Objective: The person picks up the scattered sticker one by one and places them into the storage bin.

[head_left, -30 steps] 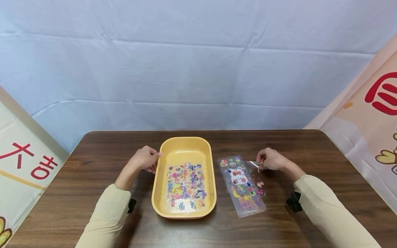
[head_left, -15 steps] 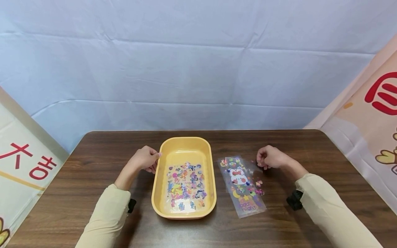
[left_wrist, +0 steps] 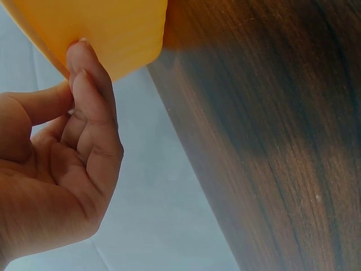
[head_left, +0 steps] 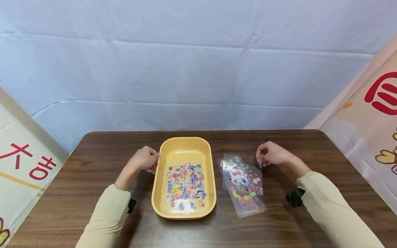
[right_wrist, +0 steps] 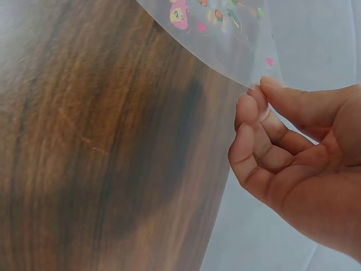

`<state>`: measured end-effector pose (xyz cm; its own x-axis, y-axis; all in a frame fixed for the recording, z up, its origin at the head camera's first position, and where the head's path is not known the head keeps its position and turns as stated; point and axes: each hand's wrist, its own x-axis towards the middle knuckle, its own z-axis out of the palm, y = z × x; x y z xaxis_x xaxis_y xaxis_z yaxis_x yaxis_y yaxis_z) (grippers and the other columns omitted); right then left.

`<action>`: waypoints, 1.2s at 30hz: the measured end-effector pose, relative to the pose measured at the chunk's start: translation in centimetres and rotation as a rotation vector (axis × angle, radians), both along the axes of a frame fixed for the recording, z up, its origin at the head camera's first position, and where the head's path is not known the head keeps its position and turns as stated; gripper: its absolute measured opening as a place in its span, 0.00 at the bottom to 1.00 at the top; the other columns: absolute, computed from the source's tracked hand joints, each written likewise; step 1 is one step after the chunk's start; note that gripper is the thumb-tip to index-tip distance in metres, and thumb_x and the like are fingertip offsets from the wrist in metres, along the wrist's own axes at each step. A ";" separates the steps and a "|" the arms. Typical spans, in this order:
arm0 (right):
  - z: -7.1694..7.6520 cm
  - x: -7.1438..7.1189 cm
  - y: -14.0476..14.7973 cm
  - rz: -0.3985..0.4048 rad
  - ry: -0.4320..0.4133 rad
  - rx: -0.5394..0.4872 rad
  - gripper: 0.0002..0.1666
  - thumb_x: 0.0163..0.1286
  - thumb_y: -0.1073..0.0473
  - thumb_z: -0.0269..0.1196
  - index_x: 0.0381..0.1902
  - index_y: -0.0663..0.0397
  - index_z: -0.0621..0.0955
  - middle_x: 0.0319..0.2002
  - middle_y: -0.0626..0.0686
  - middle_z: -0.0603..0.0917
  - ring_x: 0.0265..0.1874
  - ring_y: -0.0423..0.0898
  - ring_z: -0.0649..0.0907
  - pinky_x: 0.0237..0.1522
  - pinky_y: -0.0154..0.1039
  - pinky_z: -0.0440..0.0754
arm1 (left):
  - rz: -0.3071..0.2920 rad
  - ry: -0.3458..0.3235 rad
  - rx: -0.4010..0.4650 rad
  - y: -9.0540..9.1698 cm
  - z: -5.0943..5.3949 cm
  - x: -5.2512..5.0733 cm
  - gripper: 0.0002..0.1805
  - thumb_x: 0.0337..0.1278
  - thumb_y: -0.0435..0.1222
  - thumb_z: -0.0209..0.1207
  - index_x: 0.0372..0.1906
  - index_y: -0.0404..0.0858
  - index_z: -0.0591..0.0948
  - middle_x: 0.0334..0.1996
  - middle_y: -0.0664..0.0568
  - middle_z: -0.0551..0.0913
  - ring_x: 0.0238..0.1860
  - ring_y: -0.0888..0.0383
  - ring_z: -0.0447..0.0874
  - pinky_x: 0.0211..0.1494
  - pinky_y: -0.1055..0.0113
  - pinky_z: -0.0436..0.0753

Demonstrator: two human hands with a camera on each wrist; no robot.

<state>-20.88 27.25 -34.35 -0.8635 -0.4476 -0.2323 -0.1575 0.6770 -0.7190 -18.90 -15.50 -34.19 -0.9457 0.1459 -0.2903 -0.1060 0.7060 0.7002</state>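
Note:
A yellow tray [head_left: 185, 146] stands on the table, with transparent sheets of colourful stickers [head_left: 186, 187] lying inside it. My left hand [head_left: 144, 159] pinches the tray's left rim between thumb and fingers, which the left wrist view also shows on the yellow wall [left_wrist: 124, 34]. To the right of the tray, my right hand [head_left: 270, 153] pinches the corner of a clear sticker sheet [right_wrist: 225, 39] between thumb and fingertip. That sheet overlaps a second sticker sheet [head_left: 248, 206], which bears a white rabbit and lettering.
The brown wooden table [head_left: 102, 165] reaches to a pale cloth backdrop [head_left: 198, 75] behind. Printed banners [head_left: 28, 162] hang at both sides. A black wrist strap [head_left: 294, 197] is on the right arm.
The clear sheet in my right hand has shifted and now lies more over the rabbit sheet. My right hand has risen slightly. Left hand and tray have stayed put.

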 end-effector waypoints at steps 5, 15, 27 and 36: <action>0.6 -0.1 -0.2 0.011 -0.006 -0.021 0.10 0.56 0.80 0.46 0.26 0.69 0.73 0.22 0.54 0.75 0.21 0.48 0.76 0.25 0.47 0.78 | 0.000 0.003 -0.001 0.0 0.0 0.0 0.20 0.67 0.37 0.47 0.21 0.32 0.78 0.15 0.47 0.78 0.16 0.58 0.80 0.26 0.62 0.82; 1.7 0.0 -0.8 -0.005 -0.002 -0.029 0.10 0.58 0.79 0.45 0.27 0.68 0.73 0.23 0.55 0.76 0.21 0.51 0.77 0.22 0.43 0.76 | -0.002 -0.002 -0.009 0.0 0.1 -0.1 0.19 0.67 0.37 0.47 0.22 0.31 0.78 0.15 0.47 0.78 0.16 0.57 0.80 0.26 0.63 0.82; 3.4 0.0 -1.2 -0.003 0.024 -0.043 0.09 0.57 0.80 0.45 0.27 0.69 0.73 0.23 0.55 0.78 0.21 0.50 0.77 0.22 0.39 0.77 | 0.002 0.006 -0.014 0.1 0.3 -0.1 0.18 0.66 0.37 0.48 0.26 0.30 0.81 0.15 0.48 0.78 0.16 0.57 0.80 0.27 0.63 0.82; 4.5 0.0 -1.2 0.005 0.052 -0.013 0.08 0.60 0.78 0.48 0.28 0.68 0.74 0.25 0.56 0.79 0.24 0.52 0.79 0.25 0.40 0.79 | 0.003 0.011 -0.012 0.1 0.1 -0.1 0.19 0.67 0.37 0.47 0.26 0.31 0.81 0.14 0.48 0.78 0.16 0.57 0.80 0.27 0.61 0.82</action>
<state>-20.88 26.03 -29.81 -0.8720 -0.4547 -0.1812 -0.1982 0.6666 -0.7186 -19.02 -15.35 -34.05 -0.9494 0.1397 -0.2813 -0.1003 0.7138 0.6931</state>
